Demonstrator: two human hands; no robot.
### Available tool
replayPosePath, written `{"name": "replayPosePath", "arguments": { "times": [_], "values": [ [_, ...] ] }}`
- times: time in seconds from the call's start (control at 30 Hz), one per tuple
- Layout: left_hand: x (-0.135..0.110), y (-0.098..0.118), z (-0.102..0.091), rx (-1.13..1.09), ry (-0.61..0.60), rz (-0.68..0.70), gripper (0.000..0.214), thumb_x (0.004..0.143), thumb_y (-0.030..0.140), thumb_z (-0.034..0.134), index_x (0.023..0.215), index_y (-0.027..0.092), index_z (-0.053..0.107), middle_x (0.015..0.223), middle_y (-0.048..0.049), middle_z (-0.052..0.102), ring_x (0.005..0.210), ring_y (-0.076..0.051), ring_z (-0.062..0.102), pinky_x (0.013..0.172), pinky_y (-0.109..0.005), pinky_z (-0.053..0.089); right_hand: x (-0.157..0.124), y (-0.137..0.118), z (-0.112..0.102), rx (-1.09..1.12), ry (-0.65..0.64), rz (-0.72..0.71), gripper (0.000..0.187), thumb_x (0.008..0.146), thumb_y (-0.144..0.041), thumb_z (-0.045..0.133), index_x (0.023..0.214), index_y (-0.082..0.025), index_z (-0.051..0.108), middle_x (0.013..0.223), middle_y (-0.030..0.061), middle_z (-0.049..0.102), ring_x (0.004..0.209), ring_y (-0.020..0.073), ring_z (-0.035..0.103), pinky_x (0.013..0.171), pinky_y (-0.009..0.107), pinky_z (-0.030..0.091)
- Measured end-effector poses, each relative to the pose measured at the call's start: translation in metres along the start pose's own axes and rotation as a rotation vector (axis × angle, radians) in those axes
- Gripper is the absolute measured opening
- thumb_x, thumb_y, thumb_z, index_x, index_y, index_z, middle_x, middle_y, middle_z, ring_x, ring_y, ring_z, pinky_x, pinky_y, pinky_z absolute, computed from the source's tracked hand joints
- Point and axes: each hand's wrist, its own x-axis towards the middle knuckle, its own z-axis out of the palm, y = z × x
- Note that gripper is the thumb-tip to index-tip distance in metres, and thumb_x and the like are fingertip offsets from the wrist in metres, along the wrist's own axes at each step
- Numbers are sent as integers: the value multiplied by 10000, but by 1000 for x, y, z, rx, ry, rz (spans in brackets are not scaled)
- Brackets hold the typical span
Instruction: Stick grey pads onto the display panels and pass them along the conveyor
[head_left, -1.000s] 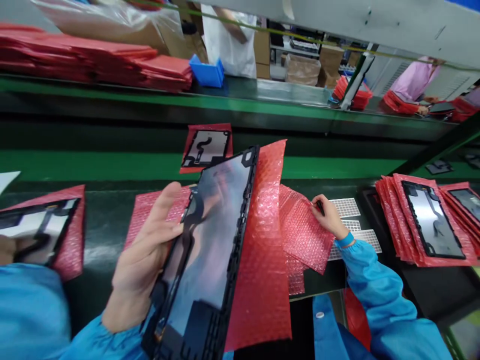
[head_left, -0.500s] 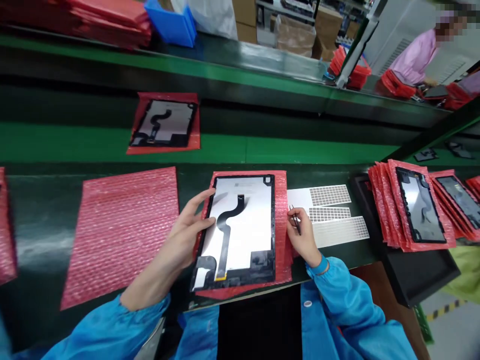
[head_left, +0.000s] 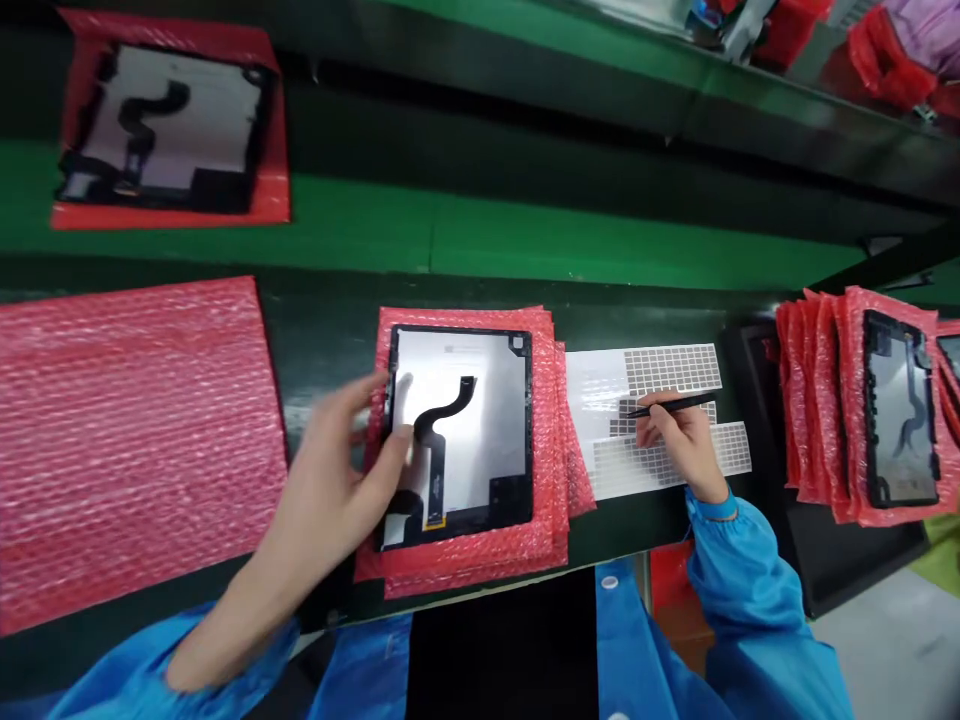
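Observation:
A tablet display panel (head_left: 491,420), with its silvery back up and a curved black flex cable (head_left: 436,470), lies on red bubble-wrap bags (head_left: 551,450). My left hand (head_left: 345,460) is at the panel's left edge, thumb and forefinger spread apart, slightly blurred. Whether the thumb presses on the panel I cannot tell. Black tweezers (head_left: 691,401) are pinched in my right hand (head_left: 679,440), their tips over the sheets of small dark square stickers (head_left: 671,368). A lower sticker sheet (head_left: 720,450) lies partly under that hand.
Left of me a large red bubble-wrap bag (head_left: 135,440) lies flat. Another panel (head_left: 169,135) rests on red wrap on the back ledge. At right, several wrapped panels (head_left: 900,410) lean in a black tray (head_left: 847,560). A green-edged shelf (head_left: 600,70) runs across the back.
My right hand has moved from the panel's right edge to the sticker sheets, carrying the tweezers. The left hand remains by the panel's left edge. The view has tilted down and shifted.

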Motion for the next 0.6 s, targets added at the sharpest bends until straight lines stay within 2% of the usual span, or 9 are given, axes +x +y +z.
{"name": "replayPosePath", "arguments": {
  "times": [0.07, 0.1, 0.2, 0.27, 0.37, 0.43, 0.6],
  "values": [
    [-5, 20, -4, 125, 52, 176, 614, 970, 339, 667, 1546, 206, 501, 1640, -186, 448, 1513, -408, 455, 1201, -611, 455, -1, 6, 1, 16, 2, 33, 365, 947, -541, 747, 1092, -222, 645, 718, 3, 760, 556, 179, 740, 517, 290, 603],
    [-7, 31, -2, 126, 17, 275, 625, 974, 297, 666, 1565, 220, 476, 1656, -179, 430, 1537, -387, 430, 1235, -597, 420, -1, 9, 2, 16, 3, 45, 361, 940, -530, 761, 1084, -227, 628, 725, 3, 767, 568, 186, 752, 520, 292, 612],
    [-12, 66, 21, 90, -267, 619, 583, 1023, 206, 571, 1591, 186, 440, 1622, -155, 511, 1532, -297, 463, 1250, -473, 430, -2, 12, 4, -17, -16, 63, 306, 955, -483, 767, 1033, -222, 629, 738, 11, 769, 604, 191, 772, 543, 295, 632],
    [-15, 84, 47, 146, -429, 796, 535, 1054, 282, 543, 1560, 117, 493, 1634, -167, 512, 1550, -314, 440, 1259, -468, 408, -3, 11, 4, -29, -19, 60, 280, 967, -464, 763, 1026, -219, 641, 734, 8, 764, 604, 188, 772, 552, 297, 641],
    [-17, 94, 82, 275, -522, 846, 614, 1047, 479, 561, 1525, 94, 564, 1671, -180, 461, 1551, -371, 430, 1250, -518, 391, -3, 8, 5, -27, -7, 60, 273, 976, -468, 756, 1019, -224, 642, 729, 5, 764, 591, 187, 770, 549, 303, 648],
    [-17, 92, 95, 321, -569, 827, 680, 1022, 553, 580, 1527, 98, 575, 1688, -187, 429, 1559, -389, 414, 1245, -538, 389, -4, 6, 5, -33, -4, 66, 272, 981, -471, 752, 1019, -226, 642, 732, 7, 767, 588, 188, 769, 549, 306, 650],
    [-16, 85, 96, 309, -602, 814, 772, 987, 629, 602, 1546, 99, 558, 1715, -191, 376, 1585, -395, 366, 1262, -542, 361, -4, 2, 5, -32, -14, 94, 261, 987, -466, 752, 1016, -227, 652, 738, 9, 767, 590, 187, 769, 561, 311, 654]
  ]
}}
